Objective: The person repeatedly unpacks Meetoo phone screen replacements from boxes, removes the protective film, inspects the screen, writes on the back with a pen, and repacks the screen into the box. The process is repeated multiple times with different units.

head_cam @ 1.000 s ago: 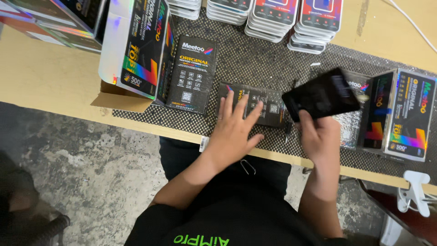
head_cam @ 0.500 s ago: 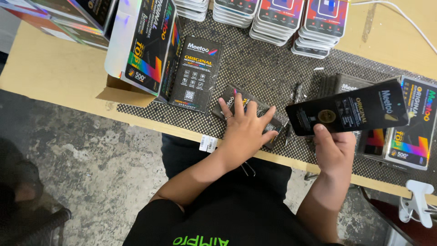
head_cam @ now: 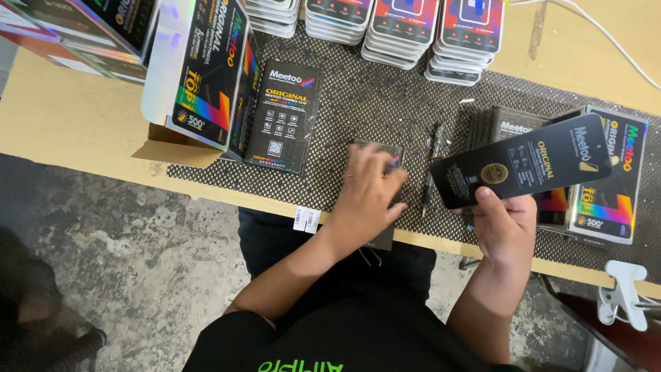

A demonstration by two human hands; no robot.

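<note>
Two hands (head_cam: 368,200) (head_cam: 506,227), one black sleeve (head_cam: 527,169).

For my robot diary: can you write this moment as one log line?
left hand: flat on small dark pack | right hand: holds long black box | surface: dotted mat

The person wears a black short-sleeved shirt (head_cam: 358,331) with bright green letters printed on the chest, seen upside down from the head camera. Both forearms are bare. The left hand (head_cam: 368,196) and the right hand (head_cam: 506,224) are bare too, without gloves or a watch.
</note>
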